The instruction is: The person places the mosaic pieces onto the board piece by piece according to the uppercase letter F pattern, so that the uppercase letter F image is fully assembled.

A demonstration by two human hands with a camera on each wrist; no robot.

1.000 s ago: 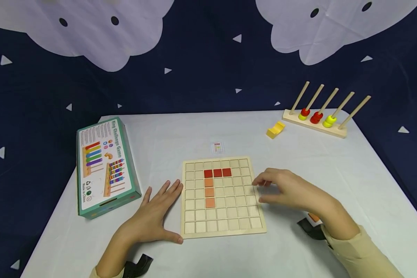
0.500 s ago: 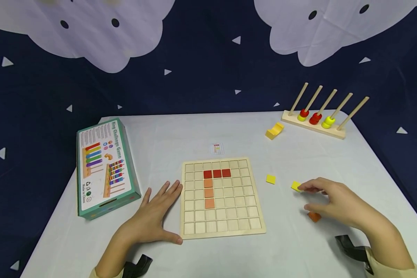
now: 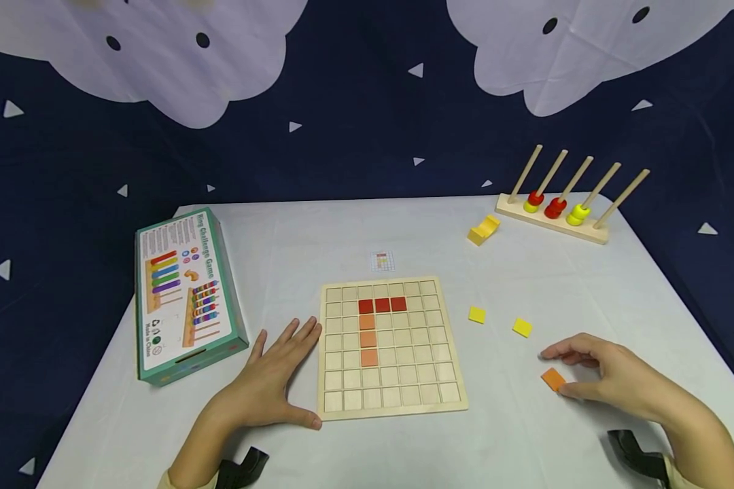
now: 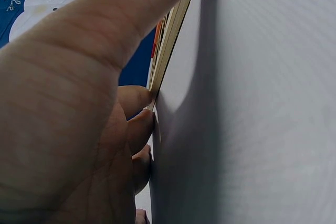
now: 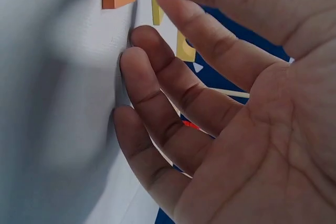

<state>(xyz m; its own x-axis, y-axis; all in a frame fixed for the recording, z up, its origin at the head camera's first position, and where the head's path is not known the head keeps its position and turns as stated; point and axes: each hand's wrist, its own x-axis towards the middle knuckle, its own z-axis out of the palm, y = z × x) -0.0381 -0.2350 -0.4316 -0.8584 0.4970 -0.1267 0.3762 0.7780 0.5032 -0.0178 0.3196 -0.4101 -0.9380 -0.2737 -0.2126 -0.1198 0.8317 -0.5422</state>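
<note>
A wooden grid board (image 3: 404,396) lies mid-table with three red tiles (image 3: 382,305) in a row and three orange tiles (image 3: 368,339) in a column below the leftmost red one. My left hand (image 3: 272,387) rests flat, fingers spread, its fingertips and thumb at the board's left edge. Over the table to the right, my right hand (image 3: 618,380) has its thumb at the edge of a loose orange tile (image 3: 552,379); its fingers (image 5: 144,77) are loosely bent and hold nothing. Two yellow tiles (image 3: 477,315) lie between board and right hand.
A small printed pattern card (image 3: 382,261) lies behind the board. At left stands a green game box (image 3: 189,292). Back right are a yellow curved block (image 3: 484,229) and a peg stand (image 3: 550,221) with red and yellow rings.
My right hand has moved from the board's right edge rightward to the loose orange tile, bringing two yellow tiles into view. My left hand has stayed in place.
</note>
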